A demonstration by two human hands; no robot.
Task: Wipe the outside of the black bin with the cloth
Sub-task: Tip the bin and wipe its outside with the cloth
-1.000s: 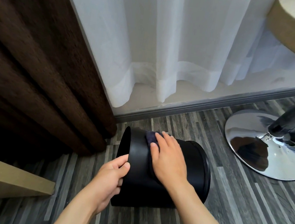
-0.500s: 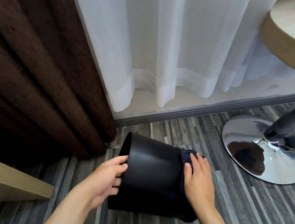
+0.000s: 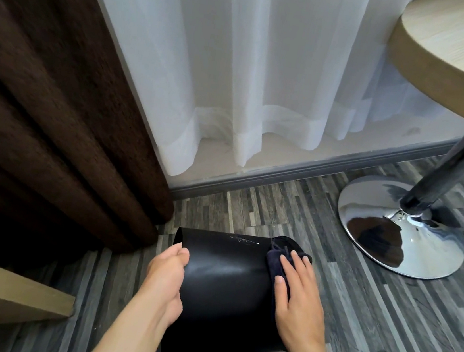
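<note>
Both hands on the black bin (image 3: 224, 288), which lies on its side on the grey plank floor (image 3: 382, 331). Left hand (image 3: 165, 282) curls over one end; fingertips hidden. Right hand (image 3: 296, 301), fingers flat, presses a dark cloth (image 3: 275, 259) to the wall. Bin's far end obscured. Brown curtain (image 3: 53, 121) left, white sheer (image 3: 254, 74) behind, chrome table base (image 3: 402, 229) right.
</note>
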